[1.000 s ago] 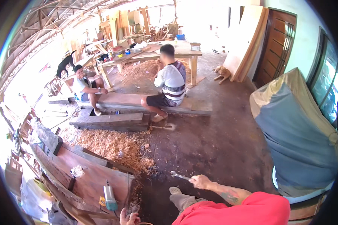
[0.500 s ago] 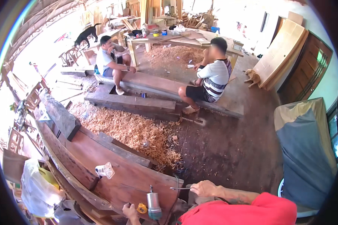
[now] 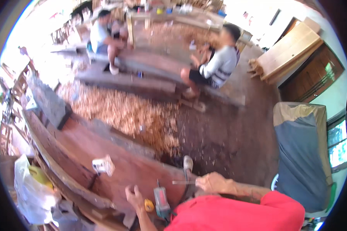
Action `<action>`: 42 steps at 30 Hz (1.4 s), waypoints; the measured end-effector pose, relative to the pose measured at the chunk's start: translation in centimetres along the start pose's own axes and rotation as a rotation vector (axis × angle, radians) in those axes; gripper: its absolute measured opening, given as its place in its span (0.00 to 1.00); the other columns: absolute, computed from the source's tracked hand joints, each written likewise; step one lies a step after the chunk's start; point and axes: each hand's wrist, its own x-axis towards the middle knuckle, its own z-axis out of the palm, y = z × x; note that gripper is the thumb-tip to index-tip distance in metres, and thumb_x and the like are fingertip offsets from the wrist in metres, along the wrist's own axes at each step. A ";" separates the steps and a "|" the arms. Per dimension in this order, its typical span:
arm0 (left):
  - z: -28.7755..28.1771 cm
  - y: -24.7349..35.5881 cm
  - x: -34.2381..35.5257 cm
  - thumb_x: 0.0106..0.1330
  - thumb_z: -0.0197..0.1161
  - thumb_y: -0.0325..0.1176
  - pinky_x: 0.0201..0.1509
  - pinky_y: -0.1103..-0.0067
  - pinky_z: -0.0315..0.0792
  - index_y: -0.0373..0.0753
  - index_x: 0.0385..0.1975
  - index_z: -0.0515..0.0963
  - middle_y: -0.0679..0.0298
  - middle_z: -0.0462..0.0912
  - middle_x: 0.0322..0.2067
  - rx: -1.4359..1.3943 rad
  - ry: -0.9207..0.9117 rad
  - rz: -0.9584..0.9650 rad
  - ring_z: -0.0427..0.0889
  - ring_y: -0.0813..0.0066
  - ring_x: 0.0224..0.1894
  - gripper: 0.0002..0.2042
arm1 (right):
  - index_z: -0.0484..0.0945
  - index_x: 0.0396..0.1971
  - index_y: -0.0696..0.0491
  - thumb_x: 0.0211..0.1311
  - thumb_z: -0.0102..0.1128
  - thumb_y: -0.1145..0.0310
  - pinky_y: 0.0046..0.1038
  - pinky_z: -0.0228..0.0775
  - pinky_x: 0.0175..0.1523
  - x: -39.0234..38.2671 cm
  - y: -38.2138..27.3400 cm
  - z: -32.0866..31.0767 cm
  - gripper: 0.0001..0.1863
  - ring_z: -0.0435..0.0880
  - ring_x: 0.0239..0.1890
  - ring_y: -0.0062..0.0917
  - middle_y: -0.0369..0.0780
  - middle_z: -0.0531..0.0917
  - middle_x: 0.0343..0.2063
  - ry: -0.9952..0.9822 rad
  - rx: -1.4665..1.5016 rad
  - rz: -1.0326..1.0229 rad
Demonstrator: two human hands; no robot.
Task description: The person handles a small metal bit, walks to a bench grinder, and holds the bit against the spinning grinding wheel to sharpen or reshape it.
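Observation:
The motion-blurred view shows my right hand (image 3: 212, 183) at lower centre, closed on a metal wrench (image 3: 183, 182) held edge-on, pointing left. My left hand (image 3: 133, 197) hovers over the curved reddish plank (image 3: 77, 136), its fingers apart and nothing visible between them. Between my hands a cylindrical power tool (image 3: 161, 198), silver and teal, lies on the plank. A yellow tape measure (image 3: 149, 204) is just beside my left hand. Farther up the plank sits a small white crumpled item (image 3: 103, 165), too blurred to name.
Two people (image 3: 104, 36) (image 3: 216, 63) sit on a long low beam behind a pile of shavings (image 3: 115, 115). A cluttered wooden table stands behind them. A dog (image 3: 255, 67) lies by leaning boards (image 3: 285, 52). A covered object (image 3: 300, 154) stands right; a plastic bag (image 3: 32, 190) lies left.
The view has swung, bringing the whole plank and tools in. My left hand has risen from the lower edge beside the tape measure. My right hand has moved slightly right, still gripping the wrench.

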 end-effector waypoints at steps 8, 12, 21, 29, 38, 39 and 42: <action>6.4 3.3 5.1 0.68 0.60 0.35 0.48 0.78 0.74 0.29 0.50 0.78 0.59 0.85 0.38 0.014 -0.803 -0.069 0.80 0.75 0.40 0.17 | 0.78 0.34 0.55 0.67 0.56 0.64 0.37 0.76 0.28 3.6 -1.3 -3.8 0.10 0.84 0.25 0.38 0.43 0.81 0.22 0.116 0.150 0.070; 6.6 2.7 5.1 0.69 0.60 0.34 0.49 0.78 0.73 0.28 0.51 0.77 0.60 0.85 0.40 -0.075 -0.958 -0.361 0.80 0.76 0.42 0.17 | 0.77 0.33 0.54 0.67 0.56 0.64 0.38 0.75 0.27 5.6 -2.1 -2.6 0.09 0.84 0.23 0.38 0.44 0.80 0.20 0.036 0.137 0.053; 7.6 1.7 6.1 0.62 0.66 0.30 0.39 0.79 0.76 0.28 0.43 0.81 0.61 0.86 0.33 -0.151 -1.141 -0.501 0.83 0.76 0.33 0.13 | 0.76 0.32 0.61 0.58 0.54 0.71 0.29 0.80 0.27 9.9 -6.2 -1.3 0.08 0.88 0.25 0.32 0.44 0.84 0.23 -0.165 -0.199 -0.068; 7.9 3.1 6.8 0.56 0.71 0.31 0.35 0.80 0.73 0.30 0.40 0.84 0.65 0.84 0.28 0.049 -1.114 -0.364 0.79 0.79 0.30 0.14 | 0.75 0.49 0.71 0.55 0.55 0.71 0.25 0.75 0.25 10.5 -11.2 0.0 0.24 0.83 0.24 0.25 0.42 0.82 0.24 -0.239 -0.363 -0.043; 8.2 3.3 6.7 0.57 0.71 0.31 0.35 0.81 0.73 0.29 0.38 0.84 0.66 0.84 0.27 -0.004 -1.117 -0.464 0.79 0.81 0.30 0.13 | 0.73 0.54 0.66 0.55 0.55 0.71 0.26 0.75 0.24 8.9 -6.5 0.4 0.25 0.79 0.25 0.27 0.41 0.76 0.24 -0.194 -0.195 0.007; 8.2 3.2 6.7 0.57 0.71 0.31 0.34 0.81 0.72 0.29 0.38 0.84 0.66 0.84 0.27 -0.018 -1.113 -0.476 0.79 0.81 0.30 0.13 | 0.73 0.53 0.66 0.55 0.55 0.72 0.26 0.75 0.25 8.7 -6.0 0.6 0.25 0.79 0.25 0.27 0.41 0.75 0.25 -0.166 -0.173 -0.011; 8.5 3.1 6.9 0.57 0.71 0.29 0.34 0.82 0.73 0.28 0.39 0.83 0.64 0.84 0.28 -0.007 -1.132 -0.509 0.80 0.81 0.30 0.13 | 0.73 0.54 0.66 0.55 0.54 0.72 0.27 0.75 0.25 8.7 -5.7 1.1 0.25 0.79 0.26 0.28 0.42 0.75 0.26 -0.183 -0.095 0.018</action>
